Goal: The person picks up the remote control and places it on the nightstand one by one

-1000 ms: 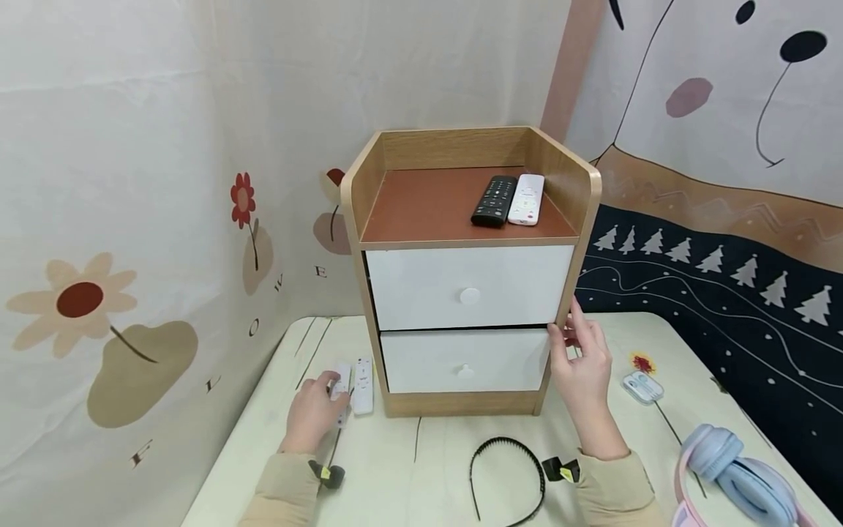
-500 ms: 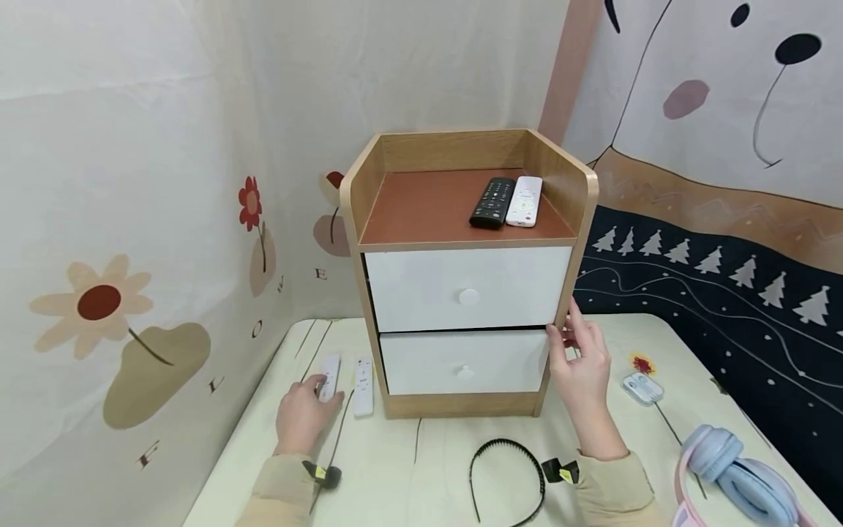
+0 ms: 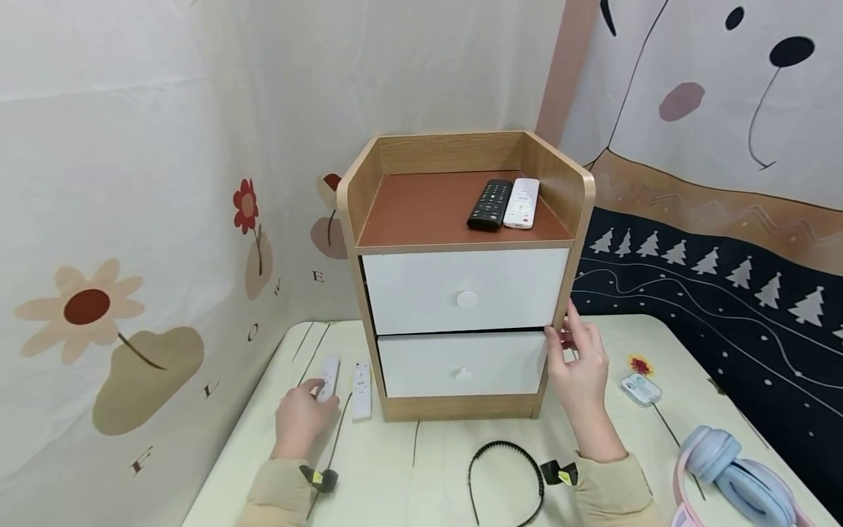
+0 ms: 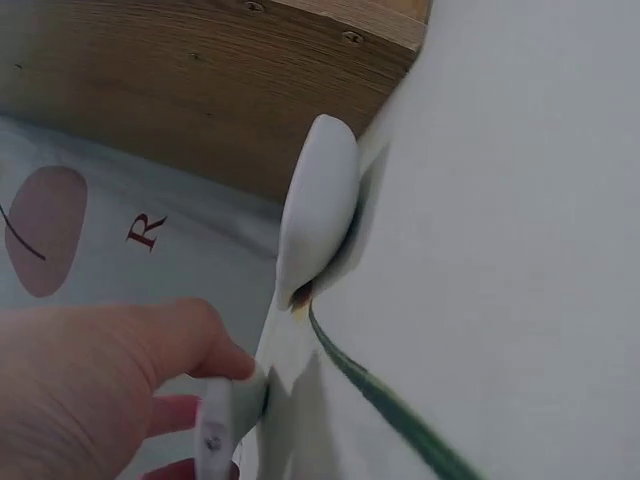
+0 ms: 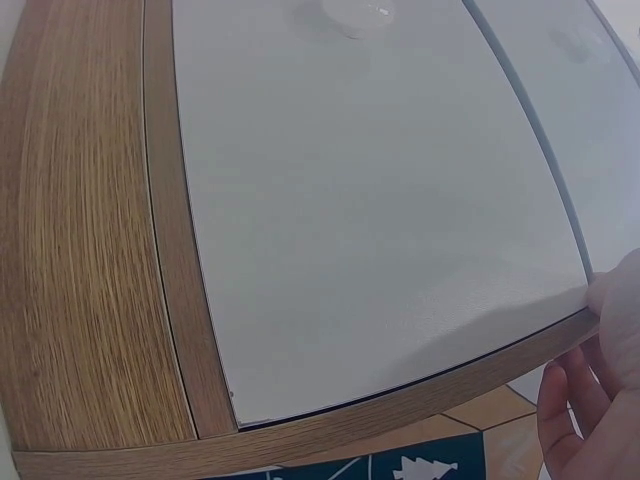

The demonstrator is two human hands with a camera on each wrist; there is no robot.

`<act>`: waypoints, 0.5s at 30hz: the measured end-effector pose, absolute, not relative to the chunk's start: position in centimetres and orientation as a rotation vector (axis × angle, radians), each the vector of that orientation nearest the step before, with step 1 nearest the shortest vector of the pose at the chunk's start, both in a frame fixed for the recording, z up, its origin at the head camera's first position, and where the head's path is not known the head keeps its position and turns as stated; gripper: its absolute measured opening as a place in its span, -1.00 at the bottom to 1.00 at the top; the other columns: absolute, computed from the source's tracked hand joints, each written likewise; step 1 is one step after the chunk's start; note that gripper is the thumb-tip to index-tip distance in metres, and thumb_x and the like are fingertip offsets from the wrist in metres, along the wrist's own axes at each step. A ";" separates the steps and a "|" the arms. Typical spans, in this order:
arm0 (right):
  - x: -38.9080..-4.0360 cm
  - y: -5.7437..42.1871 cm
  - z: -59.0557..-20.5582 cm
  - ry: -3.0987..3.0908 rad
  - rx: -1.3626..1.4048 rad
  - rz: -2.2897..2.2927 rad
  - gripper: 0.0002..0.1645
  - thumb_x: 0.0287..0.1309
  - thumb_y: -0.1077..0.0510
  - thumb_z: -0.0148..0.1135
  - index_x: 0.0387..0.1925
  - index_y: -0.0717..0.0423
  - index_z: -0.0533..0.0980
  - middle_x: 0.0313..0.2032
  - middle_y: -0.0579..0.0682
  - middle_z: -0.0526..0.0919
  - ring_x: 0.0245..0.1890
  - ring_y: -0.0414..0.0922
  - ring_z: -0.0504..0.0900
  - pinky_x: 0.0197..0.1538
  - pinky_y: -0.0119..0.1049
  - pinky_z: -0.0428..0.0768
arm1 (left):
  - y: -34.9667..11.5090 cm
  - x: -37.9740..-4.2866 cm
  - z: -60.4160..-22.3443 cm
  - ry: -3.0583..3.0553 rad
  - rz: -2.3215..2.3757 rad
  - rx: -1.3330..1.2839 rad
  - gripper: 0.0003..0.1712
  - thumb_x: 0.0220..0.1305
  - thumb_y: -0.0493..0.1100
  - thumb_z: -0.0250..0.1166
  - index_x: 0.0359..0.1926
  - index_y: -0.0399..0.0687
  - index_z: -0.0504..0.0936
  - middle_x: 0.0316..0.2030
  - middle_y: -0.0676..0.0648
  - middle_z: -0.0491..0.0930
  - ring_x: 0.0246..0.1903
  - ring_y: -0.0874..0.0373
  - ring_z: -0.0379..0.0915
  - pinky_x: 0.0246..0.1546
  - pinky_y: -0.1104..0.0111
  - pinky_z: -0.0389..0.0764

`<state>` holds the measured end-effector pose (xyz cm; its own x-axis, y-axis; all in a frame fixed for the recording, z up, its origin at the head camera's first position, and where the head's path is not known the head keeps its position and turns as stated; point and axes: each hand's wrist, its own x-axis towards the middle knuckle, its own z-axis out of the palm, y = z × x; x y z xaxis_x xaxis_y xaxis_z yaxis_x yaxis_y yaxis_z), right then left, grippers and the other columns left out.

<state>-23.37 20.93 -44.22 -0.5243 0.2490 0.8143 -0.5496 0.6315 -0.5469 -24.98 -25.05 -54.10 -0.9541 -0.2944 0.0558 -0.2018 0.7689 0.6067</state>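
Note:
My left hand (image 3: pixel 304 421) pinches a white remote control (image 3: pixel 328 375) lying lengthwise on the table, left of the cabinet. The left wrist view shows thumb and fingers on the near end of this remote (image 4: pixel 238 415). A second white remote (image 3: pixel 361 395) lies parallel beside it, near the cabinet's base. My right hand (image 3: pixel 582 369) grips the right side edge of the small wooden cabinet (image 3: pixel 461 407), thumb at the front and fingers along the side. Both white drawers, upper (image 3: pixel 421 293) and lower (image 3: pixel 421 366), are pushed in.
On the cabinet's top lie a black remote (image 3: pixel 490 206) and another white remote (image 3: pixel 522 203). A black headband (image 3: pixel 541 476) is in front on the table. To the right are a clear case with earphones (image 3: pixel 641 389) and blue-pink headphones (image 3: pixel 740 468). Printed curtains stand behind.
My left hand has shifted the white remote left, away from the other one, and slightly angled it; over the last half second it stays nearly still. My right hand keeps its place on the cabinet.

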 end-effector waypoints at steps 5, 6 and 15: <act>-23.4 20.9 -44.3 -1.859 0.247 1.013 -0.21 0.35 0.45 0.40 0.56 0.18 0.46 -0.17 0.32 0.64 -0.13 -0.60 0.45 -0.02 -0.85 0.46 | -25.1 -25.2 -53.8 -2.745 -0.997 0.384 -0.38 0.29 0.00 0.45 0.31 -0.20 0.71 0.03 -0.40 0.77 -0.13 -0.18 0.71 -0.31 0.26 0.54; -23.4 20.9 -44.3 -1.857 0.249 1.012 -0.21 0.34 0.45 0.40 0.56 0.18 0.46 -0.17 0.32 0.64 -0.13 -0.60 0.45 -0.02 -0.85 0.46 | -25.0 -25.2 -53.6 -2.738 -1.003 0.383 -0.39 0.29 0.00 0.45 0.29 -0.19 0.72 0.03 -0.39 0.77 -0.13 -0.16 0.70 -0.31 0.29 0.51; -23.6 20.8 -44.4 -1.861 0.241 1.010 -0.20 0.35 0.44 0.41 0.57 0.15 0.45 -0.17 0.32 0.64 -0.17 -0.57 0.44 -0.02 -0.86 0.46 | -23.7 -25.3 -50.9 -2.595 -1.019 0.334 -0.50 0.29 0.02 0.44 0.20 -0.04 0.81 0.01 -0.30 0.81 -0.08 -0.13 0.69 -0.18 0.23 0.52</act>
<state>-23.62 20.83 -44.37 -0.5118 0.2501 0.8219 -0.5530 0.6362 -0.5380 -25.26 -23.74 -50.90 -0.9173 -0.3328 0.2187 -0.0949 0.7161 0.6915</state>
